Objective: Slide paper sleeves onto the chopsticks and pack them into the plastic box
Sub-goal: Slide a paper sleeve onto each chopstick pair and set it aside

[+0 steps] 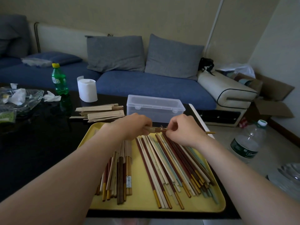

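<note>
Two hands nearly touch: left hand (136,125) grips a paper sleeve (151,129), right hand (183,131) pinches chopsticks (210,132).

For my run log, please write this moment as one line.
step: sleeving | left hand: holds paper sleeve | right hand: pinches chopsticks at sleeve mouth | plastic box: lid on

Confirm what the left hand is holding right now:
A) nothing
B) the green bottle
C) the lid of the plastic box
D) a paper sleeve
D: the left hand grips a paper sleeve above the tray, while the right hand pinches chopsticks at the sleeve's open end.
</note>
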A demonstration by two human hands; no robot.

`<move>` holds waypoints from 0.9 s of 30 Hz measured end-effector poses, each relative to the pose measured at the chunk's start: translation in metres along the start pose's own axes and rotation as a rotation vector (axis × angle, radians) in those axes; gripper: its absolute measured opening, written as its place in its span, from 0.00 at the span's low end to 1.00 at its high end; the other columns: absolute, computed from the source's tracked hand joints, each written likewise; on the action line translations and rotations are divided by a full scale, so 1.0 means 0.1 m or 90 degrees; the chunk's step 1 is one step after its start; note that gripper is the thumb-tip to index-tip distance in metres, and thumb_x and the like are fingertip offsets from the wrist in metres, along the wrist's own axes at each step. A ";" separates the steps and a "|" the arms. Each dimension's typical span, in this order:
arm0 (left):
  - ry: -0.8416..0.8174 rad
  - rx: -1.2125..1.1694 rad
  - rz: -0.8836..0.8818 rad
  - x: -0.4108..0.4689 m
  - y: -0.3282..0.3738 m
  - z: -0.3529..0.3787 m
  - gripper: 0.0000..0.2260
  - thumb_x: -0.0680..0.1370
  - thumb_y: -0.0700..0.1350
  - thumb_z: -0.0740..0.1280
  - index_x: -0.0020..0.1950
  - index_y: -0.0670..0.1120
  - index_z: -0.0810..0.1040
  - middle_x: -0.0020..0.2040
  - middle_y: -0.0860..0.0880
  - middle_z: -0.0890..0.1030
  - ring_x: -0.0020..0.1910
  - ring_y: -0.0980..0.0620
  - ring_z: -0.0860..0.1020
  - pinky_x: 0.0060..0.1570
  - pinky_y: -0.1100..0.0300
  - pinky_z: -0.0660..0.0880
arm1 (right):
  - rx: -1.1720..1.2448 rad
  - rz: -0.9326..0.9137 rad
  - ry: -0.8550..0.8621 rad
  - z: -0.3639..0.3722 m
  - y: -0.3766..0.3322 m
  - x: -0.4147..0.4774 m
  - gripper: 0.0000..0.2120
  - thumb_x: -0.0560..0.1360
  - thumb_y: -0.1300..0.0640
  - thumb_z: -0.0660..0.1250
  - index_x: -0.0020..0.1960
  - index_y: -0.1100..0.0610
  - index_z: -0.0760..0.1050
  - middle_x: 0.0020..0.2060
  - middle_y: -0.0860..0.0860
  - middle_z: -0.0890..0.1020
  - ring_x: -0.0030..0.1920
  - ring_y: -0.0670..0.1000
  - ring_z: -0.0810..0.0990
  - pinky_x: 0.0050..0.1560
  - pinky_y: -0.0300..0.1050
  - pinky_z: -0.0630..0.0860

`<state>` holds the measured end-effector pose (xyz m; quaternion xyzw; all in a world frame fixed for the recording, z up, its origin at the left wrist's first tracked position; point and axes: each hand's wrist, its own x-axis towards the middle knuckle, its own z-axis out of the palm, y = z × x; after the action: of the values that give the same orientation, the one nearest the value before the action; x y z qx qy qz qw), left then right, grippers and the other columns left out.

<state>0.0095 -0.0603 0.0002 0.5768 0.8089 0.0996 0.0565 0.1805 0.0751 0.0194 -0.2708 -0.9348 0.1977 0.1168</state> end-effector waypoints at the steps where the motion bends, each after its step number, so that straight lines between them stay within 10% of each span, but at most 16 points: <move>1: 0.001 0.001 0.001 0.00 0.02 0.00 0.04 0.82 0.49 0.70 0.51 0.58 0.76 0.50 0.55 0.80 0.52 0.54 0.79 0.57 0.54 0.79 | -0.004 -0.014 -0.005 0.01 0.00 -0.01 0.06 0.78 0.59 0.73 0.44 0.50 0.84 0.42 0.45 0.84 0.46 0.41 0.81 0.42 0.34 0.73; 8: 0.023 -0.034 -0.001 -0.02 0.07 -0.03 0.04 0.82 0.49 0.70 0.49 0.58 0.77 0.48 0.55 0.80 0.51 0.55 0.79 0.58 0.53 0.79 | 0.076 -0.079 0.003 0.08 -0.04 0.02 0.22 0.77 0.57 0.78 0.70 0.50 0.80 0.49 0.43 0.84 0.49 0.40 0.84 0.53 0.36 0.79; 15: 0.060 -0.029 -0.027 -0.04 0.05 -0.04 0.04 0.83 0.48 0.68 0.51 0.56 0.74 0.53 0.54 0.78 0.56 0.53 0.77 0.57 0.56 0.77 | -0.205 0.074 0.034 -0.02 0.20 0.01 0.09 0.86 0.56 0.56 0.57 0.55 0.74 0.48 0.56 0.83 0.48 0.60 0.81 0.49 0.58 0.80; 22: 0.065 -0.073 -0.028 -0.02 0.10 -0.04 0.09 0.80 0.49 0.72 0.59 0.55 0.79 0.55 0.56 0.77 0.57 0.54 0.76 0.56 0.59 0.73 | -0.068 0.012 -0.029 0.02 0.13 0.00 0.07 0.90 0.53 0.55 0.61 0.52 0.71 0.48 0.52 0.80 0.44 0.51 0.81 0.42 0.50 0.76; 27: 0.179 -0.051 -0.049 -0.03 0.12 -0.08 0.24 0.78 0.54 0.73 0.72 0.58 0.69 0.60 0.55 0.78 0.67 0.49 0.73 0.75 0.43 0.63 | -0.004 -0.012 -0.026 0.02 0.04 0.01 0.12 0.89 0.61 0.56 0.70 0.54 0.71 0.50 0.49 0.77 0.43 0.45 0.77 0.38 0.39 0.70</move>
<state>0.0197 -0.0602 0.0104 0.5232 0.8255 0.2095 -0.0309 0.1809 0.0775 0.0157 -0.2583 -0.9401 0.1994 0.0984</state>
